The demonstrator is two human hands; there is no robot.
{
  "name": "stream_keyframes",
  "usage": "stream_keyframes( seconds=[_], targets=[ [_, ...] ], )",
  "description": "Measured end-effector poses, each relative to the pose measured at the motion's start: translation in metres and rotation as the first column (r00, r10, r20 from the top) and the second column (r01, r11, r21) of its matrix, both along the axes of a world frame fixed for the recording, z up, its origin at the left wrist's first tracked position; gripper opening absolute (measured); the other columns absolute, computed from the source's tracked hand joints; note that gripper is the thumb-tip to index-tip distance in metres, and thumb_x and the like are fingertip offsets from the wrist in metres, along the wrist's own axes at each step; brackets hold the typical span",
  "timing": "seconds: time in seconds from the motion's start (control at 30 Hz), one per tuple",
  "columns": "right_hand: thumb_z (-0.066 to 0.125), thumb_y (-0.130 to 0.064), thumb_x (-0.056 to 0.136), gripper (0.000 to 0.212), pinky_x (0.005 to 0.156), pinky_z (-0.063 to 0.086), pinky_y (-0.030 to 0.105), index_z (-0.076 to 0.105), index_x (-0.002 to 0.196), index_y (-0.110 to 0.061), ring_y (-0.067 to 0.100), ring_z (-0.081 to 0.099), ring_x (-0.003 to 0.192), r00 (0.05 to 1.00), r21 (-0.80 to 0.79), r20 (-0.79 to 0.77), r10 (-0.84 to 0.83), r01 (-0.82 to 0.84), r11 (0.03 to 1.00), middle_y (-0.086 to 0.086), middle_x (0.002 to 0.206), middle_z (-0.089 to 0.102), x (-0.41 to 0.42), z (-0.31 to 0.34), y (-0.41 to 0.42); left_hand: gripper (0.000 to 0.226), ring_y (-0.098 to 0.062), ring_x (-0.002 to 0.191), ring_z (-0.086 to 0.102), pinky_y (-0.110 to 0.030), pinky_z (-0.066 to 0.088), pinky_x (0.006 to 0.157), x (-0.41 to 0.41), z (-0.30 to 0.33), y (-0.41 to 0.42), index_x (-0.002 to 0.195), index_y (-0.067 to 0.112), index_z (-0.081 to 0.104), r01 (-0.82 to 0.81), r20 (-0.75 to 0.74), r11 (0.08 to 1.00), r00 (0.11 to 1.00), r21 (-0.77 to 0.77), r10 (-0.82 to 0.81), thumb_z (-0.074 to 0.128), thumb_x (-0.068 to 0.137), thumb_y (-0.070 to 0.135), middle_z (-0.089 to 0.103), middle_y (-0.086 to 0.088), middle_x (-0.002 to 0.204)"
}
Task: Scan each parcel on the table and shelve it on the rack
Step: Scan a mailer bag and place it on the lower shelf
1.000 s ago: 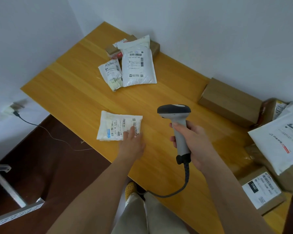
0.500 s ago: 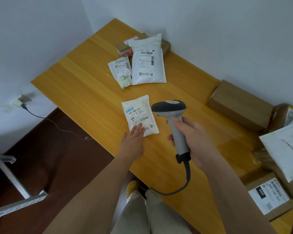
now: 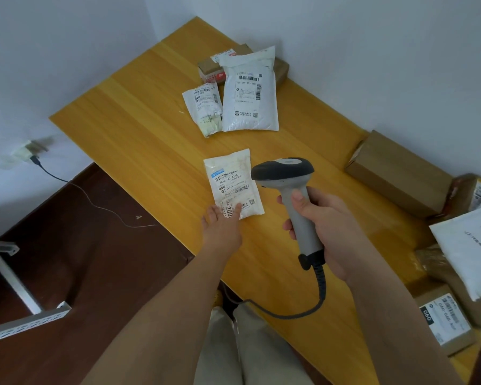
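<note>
Left hand [image 3: 222,229] flat, fingers straight, pressing the near edge of a small white pouch parcel [image 3: 233,182] lying label-up on the desk [image 3: 139,134]. Right hand [image 3: 328,229] wrapped round the grip of a corded barcode scanner [image 3: 289,187], head hovering just beside the label. Possible misread: fingertips covering the lower barcode, glare off the glossy film, or the pouch sliding under light pressure.

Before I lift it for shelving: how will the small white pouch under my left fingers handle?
The small white pouch looks soft and wrinkled, so it probably flops. It lies flat and thin, likely light. Its smooth film may slide on the table.
</note>
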State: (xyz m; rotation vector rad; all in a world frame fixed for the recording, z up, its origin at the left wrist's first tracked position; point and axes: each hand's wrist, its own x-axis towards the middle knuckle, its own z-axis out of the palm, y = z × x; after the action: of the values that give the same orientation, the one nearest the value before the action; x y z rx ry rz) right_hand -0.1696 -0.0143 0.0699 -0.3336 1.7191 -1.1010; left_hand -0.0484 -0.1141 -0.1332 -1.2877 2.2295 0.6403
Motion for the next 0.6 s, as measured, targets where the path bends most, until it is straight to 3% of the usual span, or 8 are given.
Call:
stream_keyframes(
  seconds=[0.33, 0.47, 0.6],
  targets=[
    [0.057, -0.028, 0.098, 0.017, 0.073, 0.051, 0.036, 0.067, 0.105, -0.017, 0.017, 0.06, 0.067, 0.998, -0.001, -0.06, 0.027, -0.027, 1.0, 0.027, 0.104, 0.067, 0.001, 0.019, 0.003, 0.067, -0.043, 0.147, -0.007, -0.057, 0.007, 0.117, -0.001, 0.007, 0.0, 0.154, 0.036, -0.008, -0.015, 0.006, 1.0, 1.0, 0.01, 0.015, 0.034, 0.103, 0.027, -0.002, -0.03, 0.158],
    [0.057, -0.028, 0.098, 0.016, 0.072, 0.05, 0.035, 0.068, 0.103, -0.018, 0.018, 0.059, 0.067, 0.997, -0.002, -0.072, 0.041, -0.041, 0.999, 0.026, 0.103, 0.067, 0.0, 0.024, 0.004, 0.061, -0.042, 0.146, 0.005, -0.054, 0.015, 0.116, -0.002, 0.006, -0.001, 0.155, 0.035, 0.007, -0.067, -0.05, 0.998, 0.997, -0.007, 0.067, 0.037, 0.102, 0.03, 0.011, -0.026, 0.157],
    [0.057, -0.028, 0.098, 0.015, 0.072, 0.05, 0.037, 0.068, 0.101, -0.019, 0.018, 0.059, 0.067, 0.994, -0.006, -0.099, 0.055, -0.056, 0.998, 0.024, 0.099, 0.068, -0.001, 0.026, 0.005, 0.051, -0.032, 0.135, 0.028, -0.046, 0.033, 0.11, -0.007, 0.006, -0.003, 0.151, 0.031, 0.032, -0.21, -0.226, 0.978, 0.952, 0.002, 0.205, 0.043, 0.102, 0.032, 0.026, -0.015, 0.146]
  ],
)
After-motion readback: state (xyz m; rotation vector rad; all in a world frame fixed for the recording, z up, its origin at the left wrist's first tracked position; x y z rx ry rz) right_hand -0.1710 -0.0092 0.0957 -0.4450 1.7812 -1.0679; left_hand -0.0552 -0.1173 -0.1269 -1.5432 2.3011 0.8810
